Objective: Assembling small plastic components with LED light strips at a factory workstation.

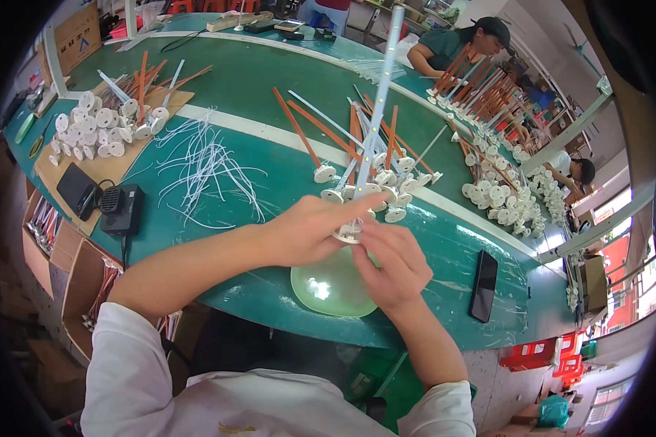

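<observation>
In front of me, a long white LED strip [378, 109] stands upright on a white round base [348, 234]. My left hand [310, 229] is closed around the strip's lower end, just above the base. From the other side, my right hand [397, 266] pinches at the base with thumb and fingers; any small part between the fingertips is hidden. Below both hands lies a pale green round dish [321, 288]. Just beyond them is a cluster of white round bases [324, 173] with orange and white strips.
Loose white wires [208, 171] lie left of centre. Farther left are a heap of bases [87, 127], a black power device [122, 210] and pliers [36, 146]. A black phone [483, 286] rests on the right. More bases [499, 193] line the far right, near a co-worker [459, 51].
</observation>
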`<state>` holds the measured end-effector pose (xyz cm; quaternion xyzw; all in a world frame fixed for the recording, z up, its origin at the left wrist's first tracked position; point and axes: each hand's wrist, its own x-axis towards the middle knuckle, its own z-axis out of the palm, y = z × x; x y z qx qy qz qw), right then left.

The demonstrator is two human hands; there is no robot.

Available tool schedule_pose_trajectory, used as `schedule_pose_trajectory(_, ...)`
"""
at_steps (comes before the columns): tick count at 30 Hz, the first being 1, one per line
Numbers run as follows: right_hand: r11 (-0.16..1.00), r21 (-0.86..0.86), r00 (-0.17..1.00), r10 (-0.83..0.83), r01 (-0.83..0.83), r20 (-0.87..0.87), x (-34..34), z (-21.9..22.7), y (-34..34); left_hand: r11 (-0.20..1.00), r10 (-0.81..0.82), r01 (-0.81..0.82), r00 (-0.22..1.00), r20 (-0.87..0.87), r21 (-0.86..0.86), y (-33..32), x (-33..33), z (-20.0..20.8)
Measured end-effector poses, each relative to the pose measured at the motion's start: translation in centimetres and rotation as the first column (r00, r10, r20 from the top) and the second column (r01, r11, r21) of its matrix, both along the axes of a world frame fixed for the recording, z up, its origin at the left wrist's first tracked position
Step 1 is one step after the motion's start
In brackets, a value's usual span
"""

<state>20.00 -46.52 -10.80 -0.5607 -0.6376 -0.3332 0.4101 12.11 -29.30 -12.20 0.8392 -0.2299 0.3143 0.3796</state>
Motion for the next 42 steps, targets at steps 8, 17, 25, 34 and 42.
schedule_pose_trajectory(8,0.951,-0.209,0.968,-0.243,0.226,-0.06,0.3,0.3,-0.3,1.0,0.013,-0.016,0.996,-0.091,-0.026,1.4,0.4,0.3)
schedule_pose_trajectory(17,0.975,-0.172,0.985,-0.157,0.144,-0.067,0.3,0.1,-0.2,0.998,-0.042,0.033,0.984,-0.176,-0.055,1.2,0.3,0.2)
schedule_pose_trajectory(25,0.97,-0.211,0.986,-0.139,0.118,-0.091,0.0,0.4,-0.4,0.996,-0.086,0.083,0.975,-0.206,-0.02,1.0,0.3,0.1)
schedule_pose_trajectory(34,0.863,-0.504,0.949,-0.126,-0.04,-0.29,1.6,0.4,-1.4,0.992,-0.001,-0.017,0.99,-0.14,-0.124,2.3,1.2,0.2)
schedule_pose_trajectory(42,0.719,-0.693,0.955,-0.174,-0.043,-0.239,-0.2,-1.1,-0.6,0.998,0.01,-0.019,0.99,-0.143,-0.065,1.0,0.7,0.2)
